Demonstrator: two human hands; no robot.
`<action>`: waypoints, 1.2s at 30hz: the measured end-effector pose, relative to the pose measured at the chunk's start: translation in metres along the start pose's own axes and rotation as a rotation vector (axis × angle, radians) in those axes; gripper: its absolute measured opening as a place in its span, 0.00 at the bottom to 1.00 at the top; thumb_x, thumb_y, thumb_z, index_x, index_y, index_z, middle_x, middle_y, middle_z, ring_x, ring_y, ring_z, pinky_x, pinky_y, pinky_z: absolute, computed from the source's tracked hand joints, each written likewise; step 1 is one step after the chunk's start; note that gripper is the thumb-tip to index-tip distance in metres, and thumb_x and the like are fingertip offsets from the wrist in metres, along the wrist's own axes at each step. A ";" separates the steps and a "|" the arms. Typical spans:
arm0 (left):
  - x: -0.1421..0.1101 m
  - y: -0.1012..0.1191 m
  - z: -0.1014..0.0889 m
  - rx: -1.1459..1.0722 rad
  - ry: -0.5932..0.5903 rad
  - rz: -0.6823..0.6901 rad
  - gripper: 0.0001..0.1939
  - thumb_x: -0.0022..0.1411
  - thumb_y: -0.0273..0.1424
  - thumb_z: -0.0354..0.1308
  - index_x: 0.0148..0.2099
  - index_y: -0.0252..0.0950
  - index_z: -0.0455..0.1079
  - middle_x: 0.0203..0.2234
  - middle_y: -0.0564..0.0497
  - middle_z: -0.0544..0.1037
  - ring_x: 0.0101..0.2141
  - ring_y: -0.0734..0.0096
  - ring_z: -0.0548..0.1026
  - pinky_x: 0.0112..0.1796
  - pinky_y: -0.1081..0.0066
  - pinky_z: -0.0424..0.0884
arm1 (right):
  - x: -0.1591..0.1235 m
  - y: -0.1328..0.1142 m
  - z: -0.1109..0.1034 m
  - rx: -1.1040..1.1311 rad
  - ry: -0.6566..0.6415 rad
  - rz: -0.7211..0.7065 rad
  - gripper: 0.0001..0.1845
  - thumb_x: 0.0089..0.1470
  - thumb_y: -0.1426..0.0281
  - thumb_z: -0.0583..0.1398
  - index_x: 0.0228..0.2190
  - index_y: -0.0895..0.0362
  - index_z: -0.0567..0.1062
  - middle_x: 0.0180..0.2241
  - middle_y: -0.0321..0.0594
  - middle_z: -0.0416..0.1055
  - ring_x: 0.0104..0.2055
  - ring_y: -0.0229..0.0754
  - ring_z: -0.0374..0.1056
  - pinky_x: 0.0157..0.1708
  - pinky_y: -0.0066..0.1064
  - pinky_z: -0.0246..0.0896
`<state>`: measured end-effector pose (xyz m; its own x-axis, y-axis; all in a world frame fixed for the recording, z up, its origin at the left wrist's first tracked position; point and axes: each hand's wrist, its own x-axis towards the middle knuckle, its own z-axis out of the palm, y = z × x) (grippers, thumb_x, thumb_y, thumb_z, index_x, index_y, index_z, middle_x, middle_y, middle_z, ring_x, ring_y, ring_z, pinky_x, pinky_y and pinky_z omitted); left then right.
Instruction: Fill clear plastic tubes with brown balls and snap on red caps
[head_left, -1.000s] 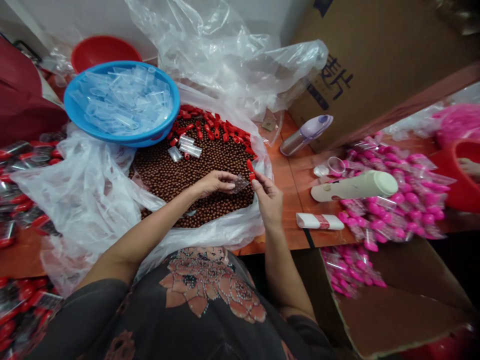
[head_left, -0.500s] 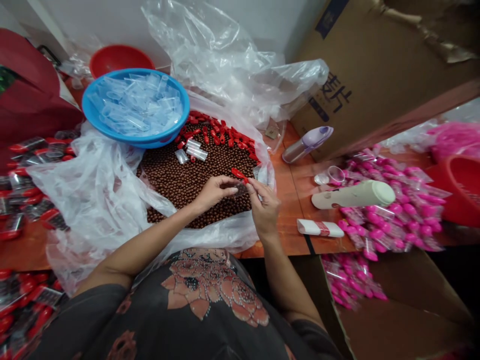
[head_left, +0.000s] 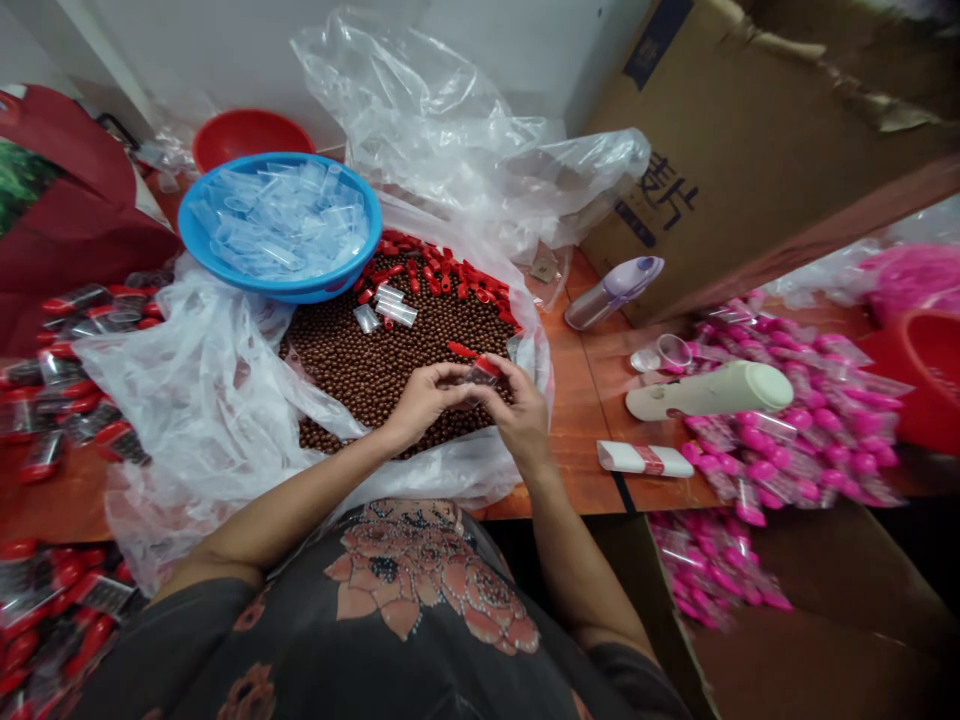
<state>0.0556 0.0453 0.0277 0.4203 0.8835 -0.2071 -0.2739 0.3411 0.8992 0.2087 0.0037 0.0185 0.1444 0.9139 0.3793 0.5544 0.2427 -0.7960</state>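
Note:
Over a heap of brown beads (head_left: 352, 365), my left hand (head_left: 421, 404) and my right hand (head_left: 522, 412) meet at the fingertips. Between them is a small clear plastic case with a red cap (head_left: 466, 351); the cap's tip sticks out to the left above the fingers. Both hands pinch this case, and their fingers cover most of it. Loose red caps (head_left: 463, 280) lie along the far edge of the beads. Several clear empty cases (head_left: 395, 308) rest on the beads near them.
A blue basin (head_left: 191, 245) of clear cases stands at the back left, before a red bowl (head_left: 251, 135). Plastic sheeting (head_left: 202, 370) surrounds the beads. Right are a purple-capped bottle (head_left: 615, 290), a pale green bottle (head_left: 709, 390), pink-capped packs (head_left: 810, 440) and a cardboard box (head_left: 720, 180).
My right fingers have come down and inward, so the two hands now touch around the case. The red cap has shifted slightly left and down. The whole view has moved a little.

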 end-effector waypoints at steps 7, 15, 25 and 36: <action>-0.004 0.006 -0.012 -0.021 0.022 -0.088 0.18 0.50 0.38 0.69 0.40 0.32 0.75 0.34 0.48 0.79 0.33 0.72 0.75 0.36 0.73 0.70 | -0.001 0.010 0.001 -0.231 -0.148 -0.280 0.39 0.51 0.61 0.66 0.61 0.51 0.57 0.56 0.48 0.67 0.58 0.51 0.64 0.56 0.50 0.62; -0.010 0.008 -0.016 -0.326 -0.035 -0.388 0.24 0.63 0.50 0.52 0.40 0.34 0.73 0.29 0.47 0.78 0.28 0.69 0.77 0.33 0.69 0.75 | -0.021 0.000 0.017 -0.227 -0.229 -0.360 0.35 0.51 0.65 0.64 0.58 0.50 0.58 0.56 0.45 0.66 0.57 0.52 0.60 0.56 0.50 0.59; -0.017 -0.002 -0.010 -0.145 0.056 -0.341 0.20 0.63 0.46 0.51 0.36 0.33 0.72 0.19 0.50 0.75 0.19 0.73 0.72 0.23 0.73 0.70 | -0.022 -0.007 0.020 -0.364 -0.275 -0.309 0.42 0.52 0.57 0.61 0.62 0.53 0.51 0.58 0.50 0.60 0.60 0.57 0.57 0.59 0.53 0.52; -0.024 -0.006 -0.020 -0.120 0.091 -0.210 0.23 0.60 0.48 0.51 0.49 0.37 0.65 0.13 0.61 0.64 0.13 0.79 0.60 0.18 0.77 0.60 | -0.013 -0.007 0.045 -0.352 -0.306 -0.479 0.37 0.52 0.54 0.61 0.59 0.54 0.61 0.53 0.48 0.70 0.55 0.53 0.65 0.61 0.51 0.47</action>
<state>0.0293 0.0282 0.0196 0.4008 0.8128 -0.4227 -0.2920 0.5506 0.7820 0.1663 0.0048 -0.0025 -0.3947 0.7952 0.4603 0.7412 0.5716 -0.3520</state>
